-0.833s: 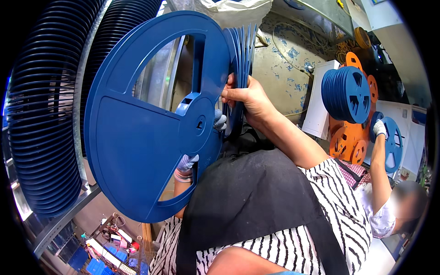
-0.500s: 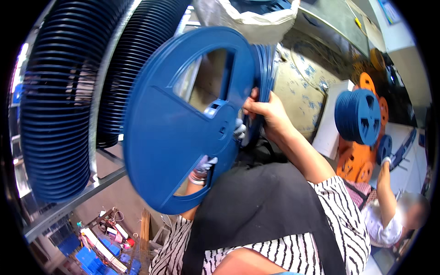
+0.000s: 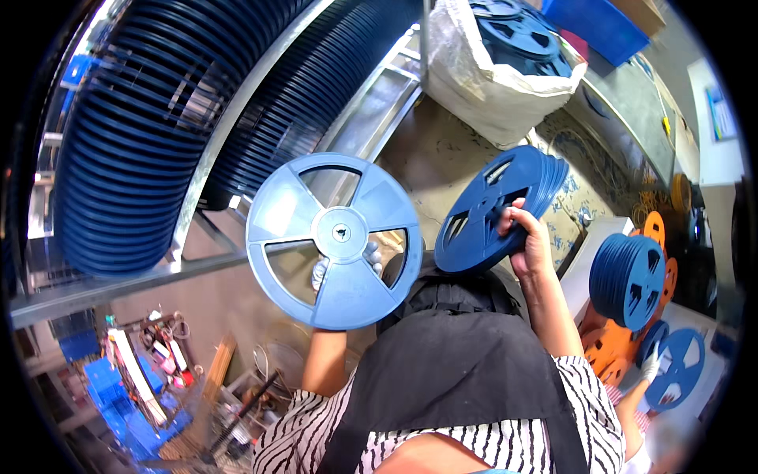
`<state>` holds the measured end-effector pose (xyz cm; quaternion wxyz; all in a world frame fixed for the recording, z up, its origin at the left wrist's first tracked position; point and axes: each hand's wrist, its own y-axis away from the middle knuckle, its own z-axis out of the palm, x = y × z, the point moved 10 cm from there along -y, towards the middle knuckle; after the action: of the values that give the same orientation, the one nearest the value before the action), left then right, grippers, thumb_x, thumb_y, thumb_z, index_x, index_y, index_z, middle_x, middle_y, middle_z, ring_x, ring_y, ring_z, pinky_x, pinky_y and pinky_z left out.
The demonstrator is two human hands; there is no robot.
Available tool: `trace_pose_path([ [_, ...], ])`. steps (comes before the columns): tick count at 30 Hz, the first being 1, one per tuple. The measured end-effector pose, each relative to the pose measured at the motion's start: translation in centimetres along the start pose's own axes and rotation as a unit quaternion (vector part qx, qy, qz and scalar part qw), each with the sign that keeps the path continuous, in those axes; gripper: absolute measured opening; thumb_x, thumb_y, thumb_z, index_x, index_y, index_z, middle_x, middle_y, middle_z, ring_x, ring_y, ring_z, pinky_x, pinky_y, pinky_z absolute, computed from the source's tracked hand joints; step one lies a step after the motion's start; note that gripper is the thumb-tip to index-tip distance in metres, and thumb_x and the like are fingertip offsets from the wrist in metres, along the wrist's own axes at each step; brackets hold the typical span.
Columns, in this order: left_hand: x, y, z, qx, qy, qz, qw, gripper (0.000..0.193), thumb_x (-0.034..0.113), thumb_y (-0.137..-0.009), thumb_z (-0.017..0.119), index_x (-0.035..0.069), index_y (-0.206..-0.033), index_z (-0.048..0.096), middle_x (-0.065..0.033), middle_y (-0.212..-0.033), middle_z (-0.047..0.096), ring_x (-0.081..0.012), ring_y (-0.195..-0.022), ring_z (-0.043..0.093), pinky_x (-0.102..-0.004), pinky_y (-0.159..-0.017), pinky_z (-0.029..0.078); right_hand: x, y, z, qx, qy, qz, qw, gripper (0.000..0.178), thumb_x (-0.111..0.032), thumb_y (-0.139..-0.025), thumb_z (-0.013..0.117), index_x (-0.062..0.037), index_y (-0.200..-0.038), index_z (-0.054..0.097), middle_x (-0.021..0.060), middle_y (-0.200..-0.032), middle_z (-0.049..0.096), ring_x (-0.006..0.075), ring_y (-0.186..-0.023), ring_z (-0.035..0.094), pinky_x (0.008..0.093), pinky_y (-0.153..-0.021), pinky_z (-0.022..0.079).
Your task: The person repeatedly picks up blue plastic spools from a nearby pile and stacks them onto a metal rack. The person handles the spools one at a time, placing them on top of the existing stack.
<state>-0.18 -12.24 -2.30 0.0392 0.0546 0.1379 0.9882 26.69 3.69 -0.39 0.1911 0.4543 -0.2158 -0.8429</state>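
Note:
A blue plastic reel disc (image 3: 351, 288), with wide cut-outs round a small hub, faces me at the middle. Behind it is my left hand (image 3: 373, 257), in a grey-white glove; its fingertips show through two of the cut-outs as it holds the disc. The palm is hidden. To the right, my bare right hand (image 3: 530, 241) grips a tilted stack of blue reel discs (image 3: 478, 209), with fingers hooked into an opening. The disc and the stack stand apart.
Long rows of dark blue discs (image 3: 130, 158) fill a metal rack (image 3: 209, 158) at left. A white sack (image 3: 505, 91) of blue reels stands beyond. At right are a reel stack (image 3: 620, 276), orange reels (image 3: 608, 347) and a co-worker's gloved hand (image 3: 650, 367) on a disc.
The large disc in front of me has moved away and turned its face toward me. My right hand's stack has swung right and tilted, apart from it. My view has shifted.

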Motion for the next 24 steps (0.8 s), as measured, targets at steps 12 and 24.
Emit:
trace_pose_path([
  [12, -0.2, 2.9, 0.7, 0.058, -0.018, 0.154, 0.986, 0.059, 0.040, -0.090, 0.050, -0.004, -0.129, 0.045, -0.0197, -0.117, 0.058, -0.0288, -0.092, 0.063, -0.0385, -0.079, 0.056, 1.5, -1.5, -1.5, -0.081, -0.012, 0.065, 0.994, 0.017, -0.005, -0.083, 0.061, -0.0074, -0.098, 0.055, 0.0058, -0.082, 0.058, 0.0150, -0.069, 0.053, 0.0283, -0.066, 0.043],
  [24, 1.4, 5.5, -2.0, 0.147, -0.089, 0.248, 0.954, 0.046, 0.028, -0.096, 0.045, -0.007, -0.125, 0.047, -0.0225, -0.114, 0.059, -0.0272, -0.089, 0.065, -0.0376, -0.077, 0.058, 2.1, -2.6, 0.0, -0.118, 0.021, 0.095, 0.988, 0.015, -0.006, -0.082, 0.063, -0.0056, -0.096, 0.057, 0.0073, -0.082, 0.060, 0.0165, -0.071, 0.054, 0.0292, -0.068, 0.044],
])
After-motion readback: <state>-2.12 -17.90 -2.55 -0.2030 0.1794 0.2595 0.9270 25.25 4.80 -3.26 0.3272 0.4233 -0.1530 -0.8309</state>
